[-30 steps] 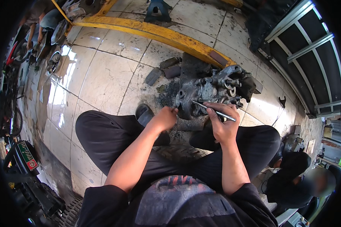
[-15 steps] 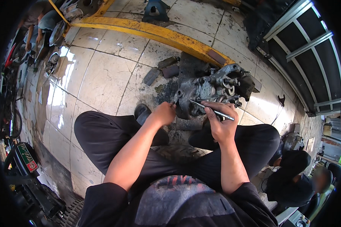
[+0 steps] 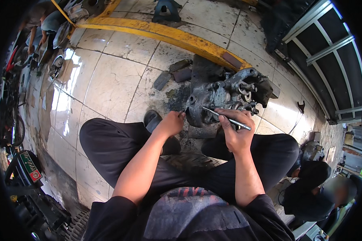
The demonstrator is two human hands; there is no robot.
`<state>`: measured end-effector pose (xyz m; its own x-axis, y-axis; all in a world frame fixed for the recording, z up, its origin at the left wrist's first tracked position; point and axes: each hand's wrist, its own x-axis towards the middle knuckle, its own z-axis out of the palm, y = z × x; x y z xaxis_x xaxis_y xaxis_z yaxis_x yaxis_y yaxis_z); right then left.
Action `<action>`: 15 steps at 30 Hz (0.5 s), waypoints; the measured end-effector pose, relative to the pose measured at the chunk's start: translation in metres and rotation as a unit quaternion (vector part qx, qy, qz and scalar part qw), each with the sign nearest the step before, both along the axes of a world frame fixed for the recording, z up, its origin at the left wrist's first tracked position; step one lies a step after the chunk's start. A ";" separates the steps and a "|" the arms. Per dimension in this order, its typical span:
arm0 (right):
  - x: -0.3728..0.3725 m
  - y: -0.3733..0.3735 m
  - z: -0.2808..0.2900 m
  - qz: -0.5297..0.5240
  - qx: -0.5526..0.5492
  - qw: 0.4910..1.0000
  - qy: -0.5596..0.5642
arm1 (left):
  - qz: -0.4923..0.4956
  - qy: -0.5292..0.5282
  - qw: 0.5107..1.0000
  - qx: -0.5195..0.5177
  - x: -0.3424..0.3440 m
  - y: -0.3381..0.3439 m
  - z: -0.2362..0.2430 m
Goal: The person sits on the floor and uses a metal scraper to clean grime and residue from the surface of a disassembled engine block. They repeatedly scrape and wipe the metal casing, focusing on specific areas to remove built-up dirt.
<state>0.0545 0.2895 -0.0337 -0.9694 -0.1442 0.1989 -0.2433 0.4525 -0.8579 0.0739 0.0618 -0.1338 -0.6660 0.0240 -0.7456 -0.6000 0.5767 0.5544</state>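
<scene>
A grey, oil-darkened metal engine casing with shafts and bolts sits on the floor between my feet. My right hand grips a slim silver pen-shaped tool. The tool slants leftward, its thin tip at the casing's near face. At the casing's left edge is my left hand, closed with thumb and fingers pinched together. Whatever those fingers hold, if anything, is too small to make out.
Beyond the casing runs a yellow steel beam, with dark blocks before it. A blue metal stand is farther off. One person sits at the lower right, another is at the upper left.
The view has shifted very slightly. My right hand still holds the tool at the casing, and my left hand stays pinched at its left edge, having moved only a little.
</scene>
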 end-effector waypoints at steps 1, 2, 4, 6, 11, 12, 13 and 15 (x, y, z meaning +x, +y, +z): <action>0.001 0.000 -0.001 0.000 -0.004 1.000 -0.001 | -0.008 0.030 1.000 -0.004 0.008 -0.005 -0.020; 0.003 0.002 -0.003 -0.003 -0.004 1.000 -0.001 | -0.020 0.060 0.998 -0.004 0.008 -0.004 -0.019; 0.001 0.006 -0.004 -0.001 -0.003 1.000 0.000 | 0.001 0.082 0.997 0.000 0.020 0.002 -0.013; 0.001 0.005 -0.004 0.015 -0.005 1.000 0.000 | 0.005 0.126 0.992 -0.014 0.022 -0.001 -0.015; 0.001 0.007 -0.004 0.008 -0.014 1.000 -0.004 | -0.012 0.127 0.992 -0.020 0.007 -0.002 -0.012; 0.002 0.010 -0.005 0.013 -0.010 1.000 -0.006 | -0.023 0.100 0.995 -0.014 0.006 -0.002 -0.007; 0.003 0.013 -0.004 0.016 -0.004 1.000 -0.011 | -0.034 0.073 0.997 -0.009 0.006 -0.003 -0.003; 0.000 0.007 -0.003 0.012 -0.014 1.000 -0.001 | -0.028 0.076 0.997 -0.011 0.005 -0.008 -0.005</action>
